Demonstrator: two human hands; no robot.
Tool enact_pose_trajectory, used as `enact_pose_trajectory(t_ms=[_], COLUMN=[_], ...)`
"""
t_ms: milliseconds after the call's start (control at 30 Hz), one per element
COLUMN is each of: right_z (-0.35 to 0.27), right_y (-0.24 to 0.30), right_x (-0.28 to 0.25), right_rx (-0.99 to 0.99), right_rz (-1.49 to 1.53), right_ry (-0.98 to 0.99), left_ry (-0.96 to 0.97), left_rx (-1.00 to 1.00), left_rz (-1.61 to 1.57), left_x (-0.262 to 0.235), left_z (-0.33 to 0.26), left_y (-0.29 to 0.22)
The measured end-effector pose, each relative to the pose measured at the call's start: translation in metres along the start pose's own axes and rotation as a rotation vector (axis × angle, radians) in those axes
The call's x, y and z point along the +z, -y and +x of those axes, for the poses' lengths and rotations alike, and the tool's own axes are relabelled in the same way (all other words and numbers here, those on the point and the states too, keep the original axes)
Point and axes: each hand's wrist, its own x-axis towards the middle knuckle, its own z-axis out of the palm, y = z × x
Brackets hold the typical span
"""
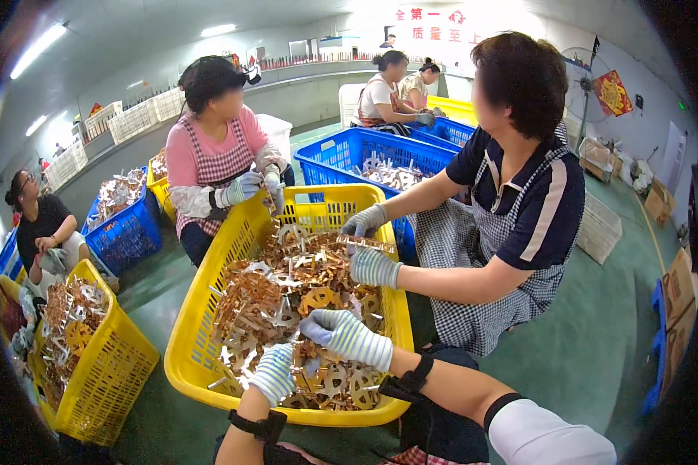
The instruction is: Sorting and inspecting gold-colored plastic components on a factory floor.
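blue crates (380, 151) behind | second yellow basket (105, 372) far left | cardboard boxes (678, 291) right | fan (578, 70) on wall

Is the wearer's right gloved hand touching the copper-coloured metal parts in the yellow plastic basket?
Touching. Head view: right hand rests on the copper-coloured metal parts, fingers pressed into the pile, no gap.

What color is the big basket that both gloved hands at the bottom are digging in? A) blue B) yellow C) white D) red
B: the left hand and right hand, both in striped gloves, rest on coppery metal parts piled inside a yellow basket; the blue baskets stand farther off.
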Motion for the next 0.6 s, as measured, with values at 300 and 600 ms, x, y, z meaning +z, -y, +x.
enact_pose_trajectory(t_ms=[300,600], right_z=[-0.007,-0.003], right_y=[0.026,-0.009], right_x=[-0.005,0.006], right_rx=[0.411,-0.116], right_rz=[0.315,-0.023], right_ry=[0.015,-0.109], left_ry=[-0.121,-0.181], left_rx=[0.11,-0.673], left_rz=[-0.479,-1.783], left_x=[0.082,0.017], left_z=[0.015,0.013], left_y=[0.088,0.044])
